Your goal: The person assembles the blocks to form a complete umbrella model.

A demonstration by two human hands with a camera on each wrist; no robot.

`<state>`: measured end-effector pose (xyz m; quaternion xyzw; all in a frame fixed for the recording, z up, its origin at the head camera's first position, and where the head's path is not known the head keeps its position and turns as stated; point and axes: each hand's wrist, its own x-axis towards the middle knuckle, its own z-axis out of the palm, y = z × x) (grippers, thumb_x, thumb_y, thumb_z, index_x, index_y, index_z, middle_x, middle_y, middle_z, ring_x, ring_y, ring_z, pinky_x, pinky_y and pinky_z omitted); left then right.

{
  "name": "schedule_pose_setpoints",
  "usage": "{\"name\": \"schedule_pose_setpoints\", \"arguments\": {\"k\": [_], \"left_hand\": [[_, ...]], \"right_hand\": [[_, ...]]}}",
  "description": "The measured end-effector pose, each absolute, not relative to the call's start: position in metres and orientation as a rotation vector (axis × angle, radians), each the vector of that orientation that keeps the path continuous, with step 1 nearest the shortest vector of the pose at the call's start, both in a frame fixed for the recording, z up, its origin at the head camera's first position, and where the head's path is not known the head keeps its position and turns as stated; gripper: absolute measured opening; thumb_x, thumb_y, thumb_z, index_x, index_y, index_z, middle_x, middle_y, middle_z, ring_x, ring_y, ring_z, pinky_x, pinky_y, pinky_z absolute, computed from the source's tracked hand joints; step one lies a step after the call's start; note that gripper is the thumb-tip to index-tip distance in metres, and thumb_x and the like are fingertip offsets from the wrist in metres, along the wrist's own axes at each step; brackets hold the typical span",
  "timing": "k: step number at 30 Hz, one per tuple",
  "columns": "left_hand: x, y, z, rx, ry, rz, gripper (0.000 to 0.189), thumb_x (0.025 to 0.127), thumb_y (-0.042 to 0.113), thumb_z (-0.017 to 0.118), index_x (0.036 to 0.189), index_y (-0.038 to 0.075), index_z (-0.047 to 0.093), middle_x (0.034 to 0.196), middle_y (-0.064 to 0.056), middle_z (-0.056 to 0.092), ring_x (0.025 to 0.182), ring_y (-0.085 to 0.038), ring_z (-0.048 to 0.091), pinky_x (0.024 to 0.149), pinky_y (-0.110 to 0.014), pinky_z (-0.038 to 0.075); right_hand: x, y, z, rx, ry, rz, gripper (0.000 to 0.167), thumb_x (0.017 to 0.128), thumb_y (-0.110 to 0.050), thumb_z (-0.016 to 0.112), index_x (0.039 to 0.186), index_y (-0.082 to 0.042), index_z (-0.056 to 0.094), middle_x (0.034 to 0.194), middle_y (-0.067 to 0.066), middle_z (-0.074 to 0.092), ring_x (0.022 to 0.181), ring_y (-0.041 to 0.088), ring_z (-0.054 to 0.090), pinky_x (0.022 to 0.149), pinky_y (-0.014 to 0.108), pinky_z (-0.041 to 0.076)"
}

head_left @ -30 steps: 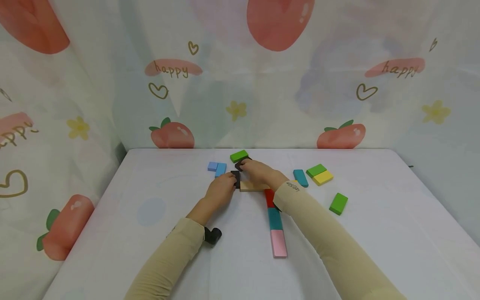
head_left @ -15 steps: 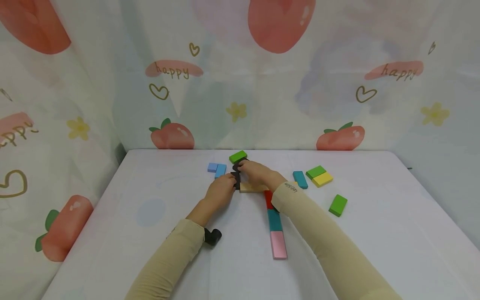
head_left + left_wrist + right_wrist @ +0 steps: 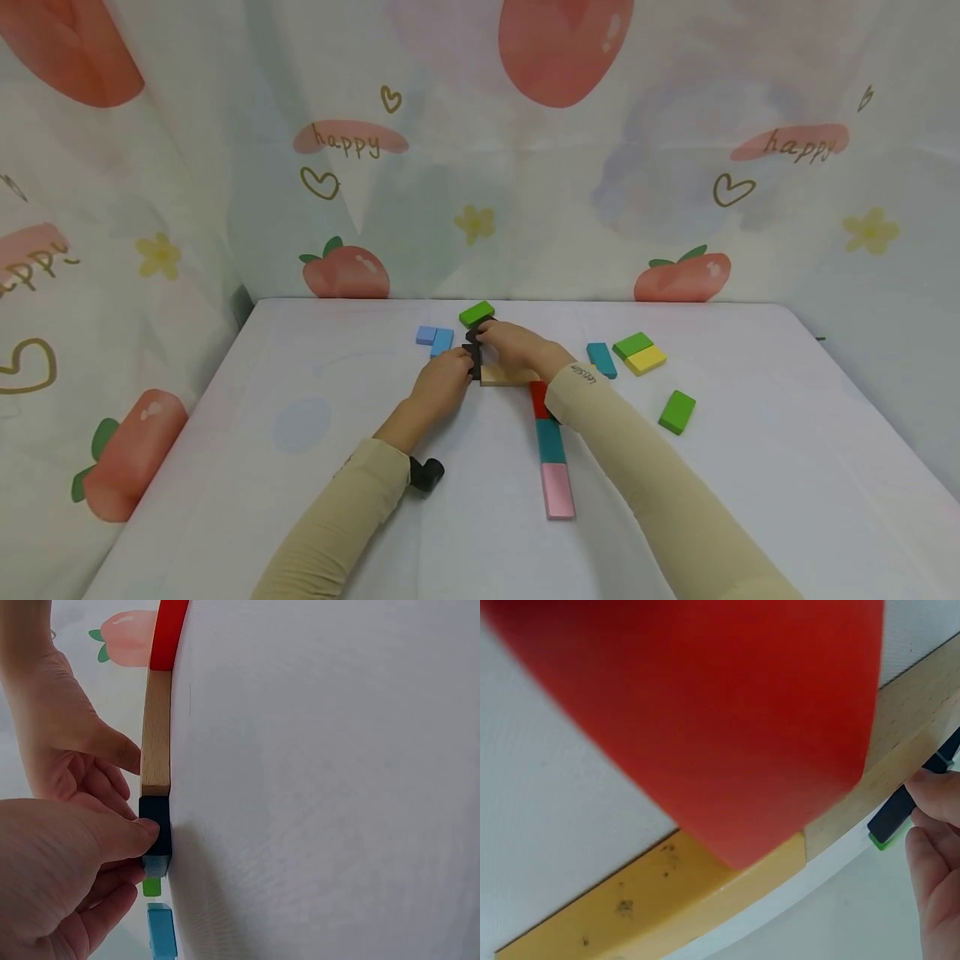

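In the head view my left hand [image 3: 441, 385] pinches a black block [image 3: 475, 362] at the left end of a bare wood block [image 3: 506, 376]. The left wrist view has that thumb on the near face of the black block [image 3: 155, 817], fingers behind it. My right hand [image 3: 517, 346] holds another black block [image 3: 480, 327] just beyond the first, by thumb and fingers in the right wrist view. A yellow block [image 3: 675, 900] continues the wood block's line. From that line a red block [image 3: 539, 400], a teal block [image 3: 551, 442] and a pink block [image 3: 558, 492] run nearward.
A green block [image 3: 477, 314] lies behind the right hand. Two blue blocks [image 3: 442, 342] are left of it. To the right are a loose teal block [image 3: 602, 361], a green block [image 3: 633, 345] against a yellow block [image 3: 646, 360], and a separate green block [image 3: 677, 412].
My right hand has shifted its black block slightly left and nearer, close to the far end of the other one. My left hand has stayed in place. The last half second shows little movement.
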<state>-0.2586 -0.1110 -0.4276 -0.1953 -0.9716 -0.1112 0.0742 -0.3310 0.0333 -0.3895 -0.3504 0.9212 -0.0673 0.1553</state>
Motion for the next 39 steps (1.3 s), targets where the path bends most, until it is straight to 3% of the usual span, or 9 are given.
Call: {"name": "schedule_pose_setpoints", "arguments": {"k": [17, 39], "left_hand": [[-0.2585, -0.1121, -0.4269, -0.593, -2.912, -0.336, 0.016, 0.087, 0.008, 0.063, 0.099, -0.001, 0.066, 0.107, -0.011, 0.06, 0.096, -0.024, 0.059, 0.083, -0.033, 0.048], [-0.2595, -0.1129, -0.4302, -0.611, -2.88, -0.33, 0.013, 0.086, 0.008, 0.064, 0.096, 0.0, 0.067, 0.104, -0.01, 0.06, 0.095, -0.024, 0.059, 0.083, -0.033, 0.047]], "right_hand": [[-0.3286, 0.0344, -0.3887, -1.031, 2.644, -0.193, 0.05, 0.083, 0.012, 0.055, 0.131, -0.002, 0.049, 0.135, 0.012, 0.044, 0.123, 0.027, 0.042, 0.103, 0.036, 0.031], [-0.3305, 0.0369, -0.3941, -1.069, 2.659, -0.185, 0.051, 0.084, 0.004, 0.062, 0.132, -0.004, 0.049, 0.138, 0.012, 0.042, 0.126, 0.027, 0.038, 0.104, 0.037, 0.029]]}}
